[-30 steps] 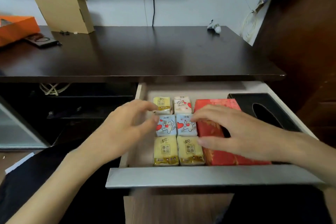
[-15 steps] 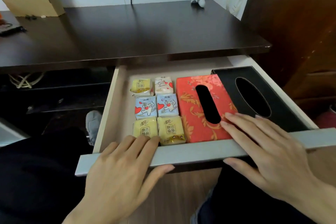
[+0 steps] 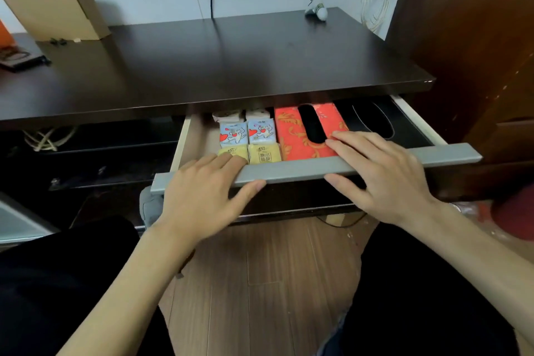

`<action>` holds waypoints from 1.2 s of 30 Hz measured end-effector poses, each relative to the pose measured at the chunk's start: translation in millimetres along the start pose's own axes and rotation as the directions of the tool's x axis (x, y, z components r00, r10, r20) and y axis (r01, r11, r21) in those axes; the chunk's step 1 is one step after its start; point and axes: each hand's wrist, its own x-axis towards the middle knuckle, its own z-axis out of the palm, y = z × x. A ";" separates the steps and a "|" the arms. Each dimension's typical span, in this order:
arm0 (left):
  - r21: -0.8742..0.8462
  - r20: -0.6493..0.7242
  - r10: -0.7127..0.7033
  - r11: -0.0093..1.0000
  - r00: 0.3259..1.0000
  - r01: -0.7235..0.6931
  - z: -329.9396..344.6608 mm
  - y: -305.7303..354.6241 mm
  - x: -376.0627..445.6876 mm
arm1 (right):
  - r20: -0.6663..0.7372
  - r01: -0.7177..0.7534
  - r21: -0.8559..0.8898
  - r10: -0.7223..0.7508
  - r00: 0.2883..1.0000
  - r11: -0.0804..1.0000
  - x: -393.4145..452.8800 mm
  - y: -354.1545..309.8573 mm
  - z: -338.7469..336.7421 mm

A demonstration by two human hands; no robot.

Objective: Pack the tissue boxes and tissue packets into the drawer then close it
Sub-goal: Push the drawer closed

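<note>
The drawer [image 3: 291, 172] stands partly open under the dark desktop, its grey front rail facing me. Inside lie several small tissue packets [image 3: 247, 136] in yellow, blue and white, a red tissue box [image 3: 291, 136] and a black tissue box [image 3: 375, 121]. My left hand [image 3: 202, 196] grips the rail's left part, fingers over the top and thumb on its face. My right hand [image 3: 384, 179] grips the rail further right the same way, fingertips touching the red box.
The dark desktop [image 3: 231, 61] overhangs the drawer's back. A cardboard box [image 3: 52, 0] stands at its back left, a small white object [image 3: 318, 11] at the back right. A brown cabinet [image 3: 476, 52] rises on the right. Wooden floor and my dark-clad legs lie below.
Both hands left the packets and came to the front rail. The drawer has slid in under the desktop, hiding the back row of packets and the boxes' far ends.
</note>
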 end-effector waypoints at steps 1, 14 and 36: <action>0.013 -0.014 -0.007 1.000 1.000 0.007 4.4 -4.4 7.2 | -0.022 0.008 -0.013 -0.009 1.000 1.000 7.7 4.2 5.0; -0.251 -0.149 -0.562 0.817 0.814 0.519 49.8 24.6 -45.4 | -0.205 -0.338 0.311 0.410 0.889 0.889 -36.0 -2.2 62.8; -0.301 -0.016 -0.593 0.771 0.805 0.562 132.1 -30.4 54.5 | -0.123 -0.562 0.444 0.668 0.734 0.698 50.2 57.8 152.5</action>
